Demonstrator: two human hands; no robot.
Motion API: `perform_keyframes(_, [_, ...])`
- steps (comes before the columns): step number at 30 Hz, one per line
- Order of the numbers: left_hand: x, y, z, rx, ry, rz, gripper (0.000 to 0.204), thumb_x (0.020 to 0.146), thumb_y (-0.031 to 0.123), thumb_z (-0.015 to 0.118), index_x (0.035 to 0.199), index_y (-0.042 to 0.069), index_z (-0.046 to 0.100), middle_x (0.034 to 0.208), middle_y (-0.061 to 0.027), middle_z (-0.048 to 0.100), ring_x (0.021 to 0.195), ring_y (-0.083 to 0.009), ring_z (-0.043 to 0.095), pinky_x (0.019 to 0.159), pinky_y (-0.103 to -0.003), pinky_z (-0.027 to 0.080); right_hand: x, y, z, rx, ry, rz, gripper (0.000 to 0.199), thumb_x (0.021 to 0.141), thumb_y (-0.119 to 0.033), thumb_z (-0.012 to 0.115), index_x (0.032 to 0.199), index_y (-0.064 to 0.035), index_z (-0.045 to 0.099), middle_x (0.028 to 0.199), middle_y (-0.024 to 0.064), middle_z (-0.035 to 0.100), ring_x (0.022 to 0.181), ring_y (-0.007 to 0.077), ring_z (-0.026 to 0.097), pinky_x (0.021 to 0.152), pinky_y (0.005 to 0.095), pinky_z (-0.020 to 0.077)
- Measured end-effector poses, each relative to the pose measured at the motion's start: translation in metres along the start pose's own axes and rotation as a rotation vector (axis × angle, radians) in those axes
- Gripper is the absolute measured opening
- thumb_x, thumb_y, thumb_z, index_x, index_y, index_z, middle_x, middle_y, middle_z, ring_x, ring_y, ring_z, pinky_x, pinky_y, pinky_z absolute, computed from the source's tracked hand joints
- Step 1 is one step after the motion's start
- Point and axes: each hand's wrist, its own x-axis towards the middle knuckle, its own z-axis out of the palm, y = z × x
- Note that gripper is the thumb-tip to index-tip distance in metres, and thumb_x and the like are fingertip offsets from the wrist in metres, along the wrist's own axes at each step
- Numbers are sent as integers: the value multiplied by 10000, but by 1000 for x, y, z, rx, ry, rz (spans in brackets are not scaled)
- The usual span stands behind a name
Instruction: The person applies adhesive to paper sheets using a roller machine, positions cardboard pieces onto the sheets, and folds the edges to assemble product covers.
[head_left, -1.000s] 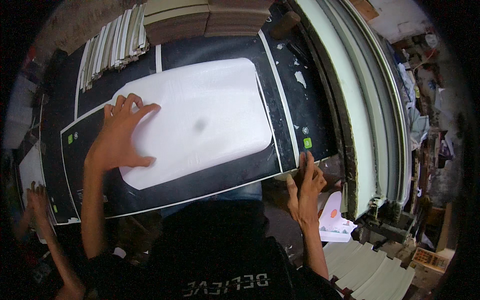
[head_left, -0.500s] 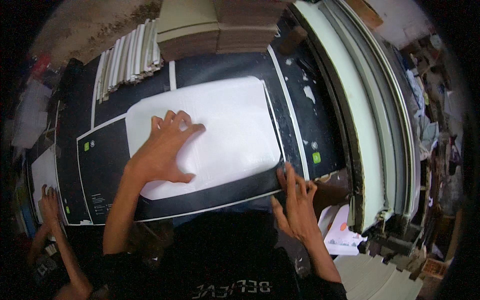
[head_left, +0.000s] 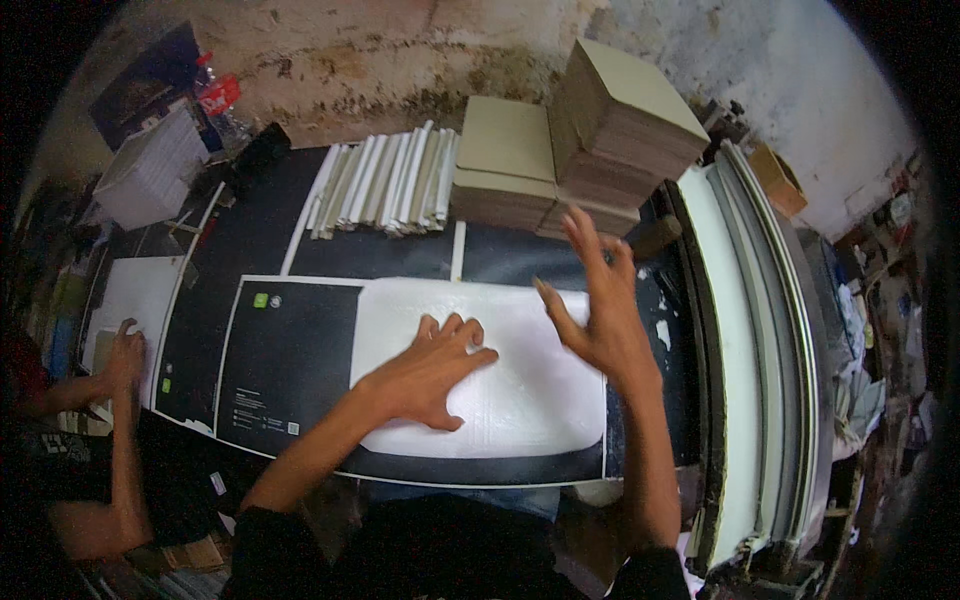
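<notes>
My left hand (head_left: 432, 372) lies flat, fingers spread, on the white sheet (head_left: 510, 385), which rests on the black print (head_left: 290, 365) in front of me. My right hand (head_left: 598, 310) hovers above the sheet's right edge, fingers spread, holding nothing, near the board stacks (head_left: 560, 150).

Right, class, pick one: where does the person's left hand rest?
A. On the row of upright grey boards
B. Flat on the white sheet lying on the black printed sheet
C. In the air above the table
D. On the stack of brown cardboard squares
B: the left hand lies palm down, fingers spread, on the white sheet, while the right hand is lifted.
</notes>
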Motion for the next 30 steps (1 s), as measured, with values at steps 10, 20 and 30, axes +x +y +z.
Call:
perform_keyframes(10, [-53,14,1,-230,125,-59,745,777,370,855,1422,158,547,1308,-135,507,1245,-324,455,1017,-518,341,135,96,86,-546,-221,-143,898,857,-169,763,1595,-62,263,1224,280,665,1315,455,524,1129,530,379])
perform_keyframes(20, [-55,-10,-31,-115,1132,-258,840,782,190,877,1479,25,439,1435,-214,522,1366,-372,481,1128,-509,409,45,-45,-43,-126,60,-450,379,816,86,741,1156,-80,752,1074,109,768,944,216,742,774,310,631])
perform_keyframes(30, [-75,23,-5,-1038,1053,-422,499,918,89,766,1299,-36,470,1100,-216,713,992,-227,721,887,-351,588,-42,-62,-8,493,-232,481,569,754,-290,923,1199,-7,710,947,93,744,888,178,710,777,346,594])
